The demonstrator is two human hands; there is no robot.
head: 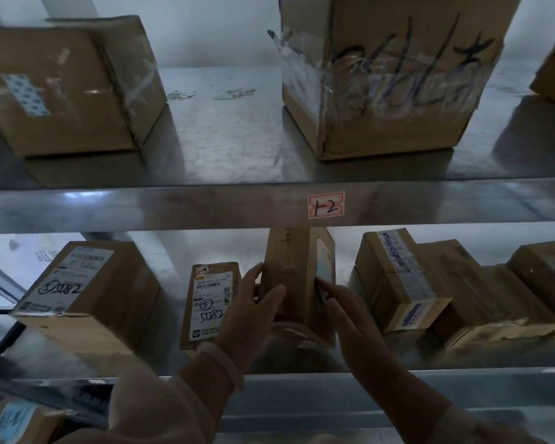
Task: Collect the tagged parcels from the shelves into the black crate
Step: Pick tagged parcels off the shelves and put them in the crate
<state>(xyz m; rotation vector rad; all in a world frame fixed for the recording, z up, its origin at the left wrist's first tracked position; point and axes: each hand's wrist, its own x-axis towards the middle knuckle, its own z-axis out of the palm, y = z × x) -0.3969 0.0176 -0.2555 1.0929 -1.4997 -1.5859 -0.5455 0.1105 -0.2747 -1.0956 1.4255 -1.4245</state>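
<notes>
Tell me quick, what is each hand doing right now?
Left hand: grips the upright cardboard parcel by its left edge.
Right hand: open, straight fingers pressing the parcel's right side.

On the lower steel shelf (398, 358), a tall upright brown cardboard parcel (290, 277) stands between two bare hands. The left grip (253, 312) holds its front-left edge. The right grip (350, 318) presses straight fingers (329, 288) against its labelled right side. A flat white-labelled cardboard parcel (210, 302) lies just left.
</notes>
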